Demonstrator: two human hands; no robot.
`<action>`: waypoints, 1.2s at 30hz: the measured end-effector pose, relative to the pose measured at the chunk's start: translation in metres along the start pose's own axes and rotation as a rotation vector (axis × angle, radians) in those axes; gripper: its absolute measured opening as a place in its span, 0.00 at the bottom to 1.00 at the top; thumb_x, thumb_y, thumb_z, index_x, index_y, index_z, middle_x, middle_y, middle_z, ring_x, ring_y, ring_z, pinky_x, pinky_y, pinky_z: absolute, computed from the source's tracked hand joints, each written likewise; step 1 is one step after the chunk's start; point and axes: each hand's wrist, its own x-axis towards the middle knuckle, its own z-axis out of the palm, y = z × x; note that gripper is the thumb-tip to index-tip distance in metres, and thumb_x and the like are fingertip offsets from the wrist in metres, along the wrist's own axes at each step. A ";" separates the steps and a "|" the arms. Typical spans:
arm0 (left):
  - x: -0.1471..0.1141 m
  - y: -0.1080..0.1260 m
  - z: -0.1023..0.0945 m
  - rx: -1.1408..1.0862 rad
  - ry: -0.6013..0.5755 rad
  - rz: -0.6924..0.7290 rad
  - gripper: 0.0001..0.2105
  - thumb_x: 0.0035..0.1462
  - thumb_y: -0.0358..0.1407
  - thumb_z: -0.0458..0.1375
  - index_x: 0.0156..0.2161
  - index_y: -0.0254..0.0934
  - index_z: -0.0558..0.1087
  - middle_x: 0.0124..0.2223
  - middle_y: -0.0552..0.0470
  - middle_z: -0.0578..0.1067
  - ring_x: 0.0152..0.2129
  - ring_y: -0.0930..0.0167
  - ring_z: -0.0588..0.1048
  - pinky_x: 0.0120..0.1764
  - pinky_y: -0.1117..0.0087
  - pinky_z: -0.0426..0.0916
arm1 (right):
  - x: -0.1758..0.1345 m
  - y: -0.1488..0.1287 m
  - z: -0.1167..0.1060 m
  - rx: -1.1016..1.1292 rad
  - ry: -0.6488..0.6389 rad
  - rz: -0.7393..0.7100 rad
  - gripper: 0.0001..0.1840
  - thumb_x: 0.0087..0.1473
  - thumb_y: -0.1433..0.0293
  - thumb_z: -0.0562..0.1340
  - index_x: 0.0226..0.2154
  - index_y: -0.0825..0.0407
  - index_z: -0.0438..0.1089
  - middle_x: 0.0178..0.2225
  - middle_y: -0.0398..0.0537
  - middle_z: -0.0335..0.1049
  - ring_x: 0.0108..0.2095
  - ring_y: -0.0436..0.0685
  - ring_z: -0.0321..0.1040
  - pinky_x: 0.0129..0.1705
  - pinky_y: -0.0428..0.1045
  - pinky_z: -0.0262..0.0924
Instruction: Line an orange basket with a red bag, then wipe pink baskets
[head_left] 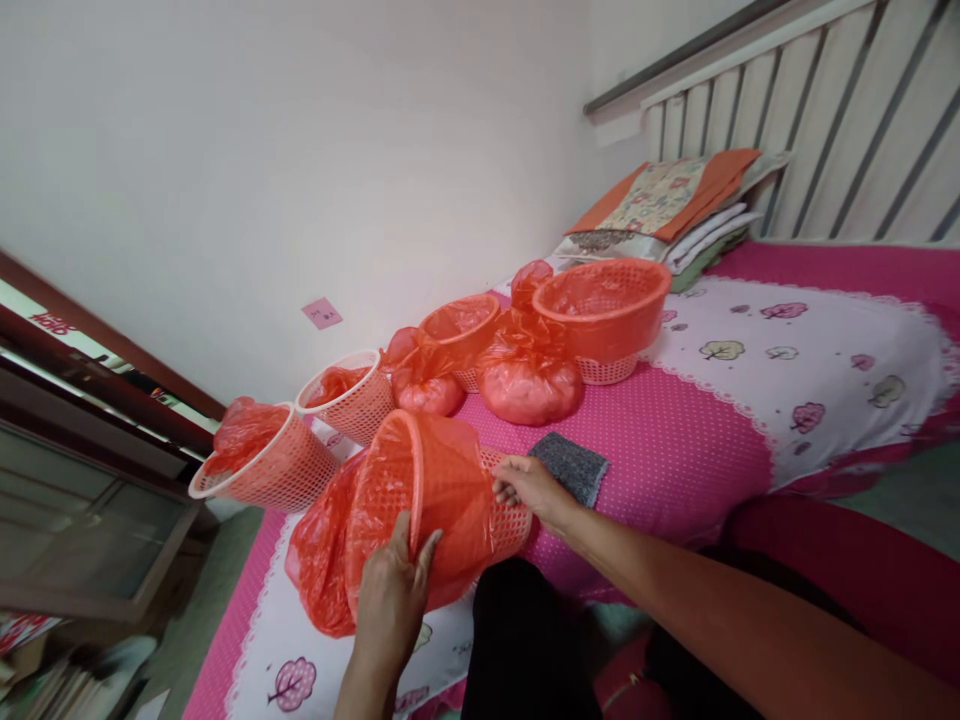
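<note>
A pink plastic basket (pixel 511 528) with a lattice wall lies tilted on the bed, its mouth to the left. A thin red plastic bag (pixel 457 490) lines it and is folded over the rim down the outside. My left hand (pixel 394 590) grips the near side of the rim, thumb and fingers over the bag. At the basket's base end my right hand (pixel 525 488) is closed, fingertips pinching the bag's edge against the lattice. Loose red plastic bulges out of the mouth at the left. A dark grey cloth (pixel 568 466) lies just beyond my right hand.
Two baskets with white rims (pixel 300 470) (pixel 352 400) stand at the left with red bags inside. Further back are two bag-lined baskets (pixel 604 310) (pixel 461 325) and tied red bags (pixel 529 385) (pixel 427 385). Folded bedding (pixel 660 205) lies by the white headboard (pixel 810 110).
</note>
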 end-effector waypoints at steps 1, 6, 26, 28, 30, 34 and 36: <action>-0.001 -0.001 0.000 -0.010 -0.009 -0.005 0.31 0.67 0.55 0.48 0.57 0.28 0.74 0.33 0.40 0.83 0.28 0.54 0.82 0.33 0.59 0.73 | -0.001 -0.002 0.000 0.017 -0.016 -0.003 0.11 0.54 0.63 0.65 0.27 0.51 0.69 0.23 0.42 0.72 0.22 0.48 0.67 0.26 0.44 0.59; -0.009 -0.002 0.001 -0.036 0.028 0.058 0.28 0.69 0.54 0.49 0.56 0.31 0.75 0.34 0.41 0.83 0.29 0.56 0.83 0.34 0.60 0.74 | -0.004 -0.001 0.002 0.004 -0.114 -0.114 0.18 0.49 0.54 0.69 0.28 0.50 0.67 0.23 0.38 0.68 0.23 0.48 0.64 0.29 0.45 0.60; -0.007 -0.029 -0.011 -0.152 -0.027 -0.019 0.21 0.63 0.51 0.57 0.49 0.37 0.80 0.45 0.38 0.85 0.32 0.53 0.84 0.37 0.55 0.79 | -0.009 -0.003 -0.013 -0.947 -0.076 -0.560 0.28 0.49 0.79 0.63 0.53 0.51 0.68 0.49 0.51 0.69 0.49 0.58 0.69 0.55 0.54 0.62; -0.008 -0.033 -0.013 -0.205 -0.023 -0.035 0.22 0.62 0.53 0.57 0.48 0.38 0.80 0.43 0.40 0.85 0.34 0.54 0.84 0.37 0.57 0.79 | -0.010 -0.005 -0.011 -0.973 -0.103 -0.562 0.29 0.48 0.78 0.64 0.54 0.51 0.67 0.49 0.50 0.68 0.50 0.58 0.69 0.56 0.54 0.62; -0.009 -0.039 -0.013 -0.220 0.000 -0.050 0.24 0.61 0.56 0.58 0.48 0.38 0.80 0.41 0.41 0.85 0.35 0.53 0.84 0.38 0.57 0.79 | -0.011 -0.005 -0.009 -1.002 -0.119 -0.543 0.29 0.48 0.78 0.65 0.53 0.52 0.67 0.49 0.51 0.67 0.49 0.59 0.69 0.55 0.54 0.63; -0.010 -0.049 -0.013 -0.221 0.040 -0.051 0.29 0.61 0.59 0.56 0.53 0.36 0.78 0.45 0.37 0.84 0.40 0.50 0.84 0.45 0.51 0.78 | -0.013 -0.005 -0.006 -1.066 -0.118 -0.537 0.26 0.47 0.80 0.64 0.50 0.52 0.66 0.49 0.51 0.66 0.46 0.58 0.68 0.51 0.53 0.64; -0.012 -0.049 -0.015 -0.222 0.032 -0.062 0.31 0.60 0.59 0.57 0.57 0.37 0.75 0.51 0.36 0.83 0.44 0.49 0.83 0.49 0.48 0.77 | -0.015 -0.006 -0.005 -1.085 -0.131 -0.554 0.24 0.47 0.79 0.64 0.49 0.52 0.66 0.47 0.50 0.65 0.46 0.58 0.67 0.50 0.53 0.63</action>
